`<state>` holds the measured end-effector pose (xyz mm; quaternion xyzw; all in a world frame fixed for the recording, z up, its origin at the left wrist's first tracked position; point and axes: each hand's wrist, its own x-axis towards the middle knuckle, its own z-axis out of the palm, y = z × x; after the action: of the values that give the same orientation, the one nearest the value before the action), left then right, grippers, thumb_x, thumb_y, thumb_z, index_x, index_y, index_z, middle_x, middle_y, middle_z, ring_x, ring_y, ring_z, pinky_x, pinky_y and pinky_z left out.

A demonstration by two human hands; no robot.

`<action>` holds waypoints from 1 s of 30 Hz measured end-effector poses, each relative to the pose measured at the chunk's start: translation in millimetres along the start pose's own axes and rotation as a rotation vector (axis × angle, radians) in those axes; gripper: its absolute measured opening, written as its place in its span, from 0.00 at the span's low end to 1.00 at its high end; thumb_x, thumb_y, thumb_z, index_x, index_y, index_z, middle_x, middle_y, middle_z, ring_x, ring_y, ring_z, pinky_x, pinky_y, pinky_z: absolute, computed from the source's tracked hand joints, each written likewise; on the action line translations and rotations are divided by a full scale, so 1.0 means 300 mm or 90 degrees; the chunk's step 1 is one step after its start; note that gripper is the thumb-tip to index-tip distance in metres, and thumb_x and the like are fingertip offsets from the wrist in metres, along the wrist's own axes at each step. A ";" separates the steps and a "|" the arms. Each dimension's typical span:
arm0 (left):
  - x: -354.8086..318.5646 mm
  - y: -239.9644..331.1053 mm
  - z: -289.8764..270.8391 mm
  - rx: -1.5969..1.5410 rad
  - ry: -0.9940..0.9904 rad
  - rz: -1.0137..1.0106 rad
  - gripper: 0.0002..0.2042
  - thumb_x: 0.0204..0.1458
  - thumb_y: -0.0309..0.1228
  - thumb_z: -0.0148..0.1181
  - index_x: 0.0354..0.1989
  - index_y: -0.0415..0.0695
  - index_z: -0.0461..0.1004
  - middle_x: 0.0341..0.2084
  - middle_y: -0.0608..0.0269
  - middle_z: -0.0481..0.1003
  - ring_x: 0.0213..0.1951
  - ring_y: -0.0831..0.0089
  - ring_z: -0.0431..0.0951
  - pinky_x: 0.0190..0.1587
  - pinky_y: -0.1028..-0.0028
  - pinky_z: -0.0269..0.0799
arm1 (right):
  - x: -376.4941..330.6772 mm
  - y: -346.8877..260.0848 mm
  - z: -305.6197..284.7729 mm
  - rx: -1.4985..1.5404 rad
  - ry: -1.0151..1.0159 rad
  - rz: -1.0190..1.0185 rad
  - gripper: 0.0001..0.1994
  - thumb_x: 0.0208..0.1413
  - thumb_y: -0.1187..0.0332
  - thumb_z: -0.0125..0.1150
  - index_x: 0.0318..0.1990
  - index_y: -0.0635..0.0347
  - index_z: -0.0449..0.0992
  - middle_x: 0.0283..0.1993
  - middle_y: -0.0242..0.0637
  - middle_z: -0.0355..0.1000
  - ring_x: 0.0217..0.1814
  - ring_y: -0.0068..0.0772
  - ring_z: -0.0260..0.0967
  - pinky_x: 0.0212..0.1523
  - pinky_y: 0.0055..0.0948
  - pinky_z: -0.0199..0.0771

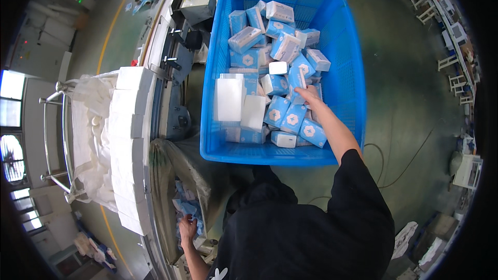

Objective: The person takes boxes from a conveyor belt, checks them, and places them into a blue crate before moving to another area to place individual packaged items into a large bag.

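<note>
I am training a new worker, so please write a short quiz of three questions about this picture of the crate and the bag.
1. True or false: the right hand reaches into the blue crate.
2. Where is the left hand?
A. On the crate rim
B. In the open grey bag among blue packs
C. On the white stacks
3. Fill in: the crate holds many small blue and white ____.

Key:
1. True; it rests on the packs, fingers hidden from here.
2. B.
3. Packs.
</note>
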<state>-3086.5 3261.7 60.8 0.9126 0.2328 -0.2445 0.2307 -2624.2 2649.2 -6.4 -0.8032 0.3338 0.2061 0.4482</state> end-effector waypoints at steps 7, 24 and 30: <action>0.075 0.587 -0.259 -0.430 -0.021 0.201 0.20 0.57 0.27 0.63 0.58 0.38 0.72 0.44 0.56 0.80 0.47 0.68 0.81 0.50 0.71 0.75 | -0.810 -0.167 -0.139 0.115 -0.041 -0.347 0.37 0.46 0.56 0.76 0.61 0.68 0.70 0.55 0.48 0.75 0.54 0.41 0.74 0.53 0.37 0.76; -0.417 0.494 -0.324 -0.629 -0.068 0.469 0.29 0.60 0.32 0.64 0.68 0.39 0.61 0.57 0.53 0.71 0.59 0.64 0.74 0.59 0.66 0.71 | -1.894 0.226 0.578 0.514 -0.341 -0.318 0.27 0.54 0.67 0.74 0.59 0.62 0.68 0.55 0.37 0.74 0.59 0.30 0.70 0.59 0.33 0.71; -0.478 0.458 -0.322 -0.590 0.011 0.532 0.16 0.62 0.26 0.59 0.56 0.33 0.76 0.53 0.52 0.77 0.54 0.69 0.77 0.55 0.74 0.71 | -2.017 0.275 0.596 0.270 -0.104 -0.492 0.31 0.44 0.67 0.81 0.54 0.62 0.68 0.48 0.39 0.77 0.52 0.30 0.75 0.53 0.33 0.75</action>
<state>-3090.6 3160.7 257.2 0.7335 -0.0599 0.0003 0.6771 -3108.2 2984.3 235.4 -0.7402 0.0074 0.0135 0.6722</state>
